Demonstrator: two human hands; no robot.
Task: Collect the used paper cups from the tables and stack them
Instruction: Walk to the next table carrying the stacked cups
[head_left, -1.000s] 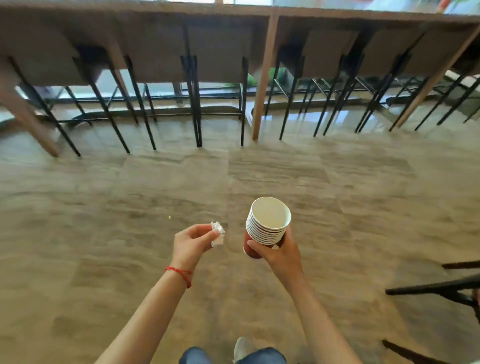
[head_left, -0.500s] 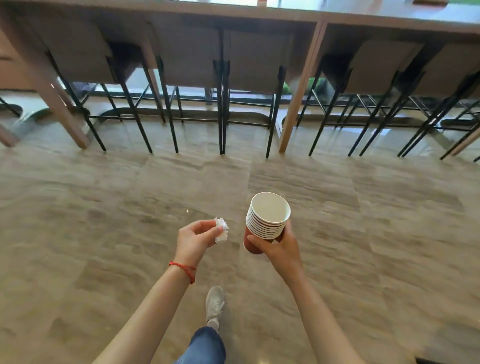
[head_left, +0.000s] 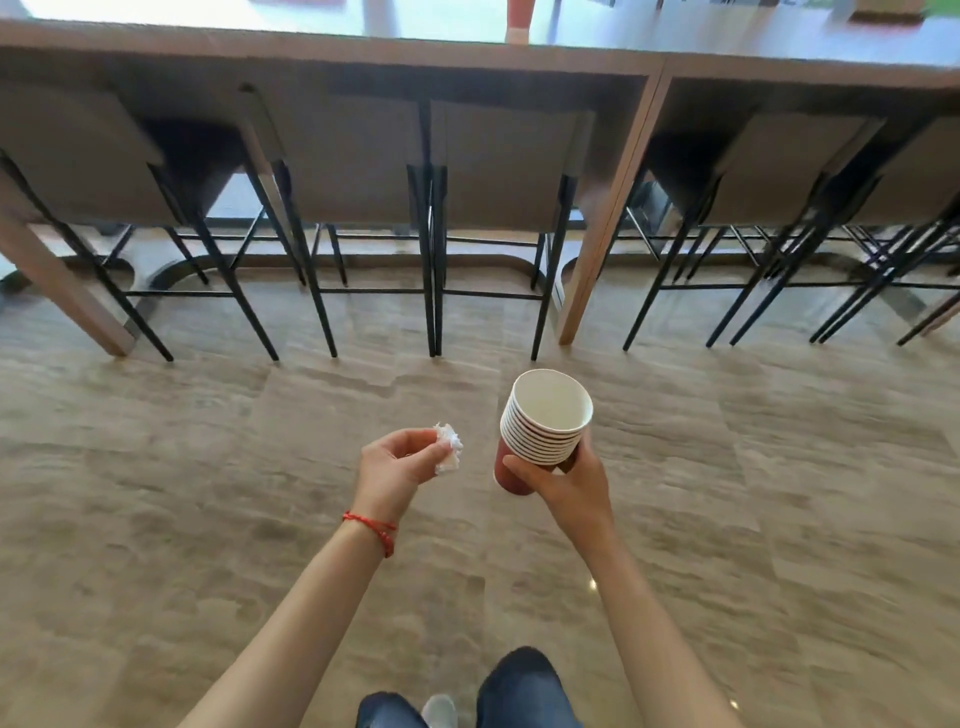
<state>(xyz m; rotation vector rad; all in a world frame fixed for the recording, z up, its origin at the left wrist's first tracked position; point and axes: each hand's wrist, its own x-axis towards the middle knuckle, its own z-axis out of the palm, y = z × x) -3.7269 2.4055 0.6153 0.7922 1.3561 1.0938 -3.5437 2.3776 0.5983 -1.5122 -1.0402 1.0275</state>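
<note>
A stack of several red paper cups with white rims (head_left: 543, 423) tilts toward me, its top cup empty. My right hand (head_left: 569, 480) grips the stack from below and the side, over the floor. My left hand (head_left: 397, 465) is to the left of the stack, a hand's width away, pinching a crumpled white tissue (head_left: 449, 453) between thumb and fingers. A red string bracelet (head_left: 371, 525) circles the left wrist. On the long table (head_left: 467, 49) ahead, the red base of a cup (head_left: 519, 18) shows at the top edge of the frame.
High stools with black metal legs (head_left: 434, 249) are tucked side by side under the long wooden table. Wooden table legs (head_left: 605, 228) stand between them. Stone-patterned floor tiles (head_left: 208, 519) stretch from my feet to the stools. My jeans and a shoe (head_left: 441, 709) show at the bottom.
The table and stools have come closer and the view has shifted left along them. Both hands keep the same hold, the tissue and cup stack unchanged.
</note>
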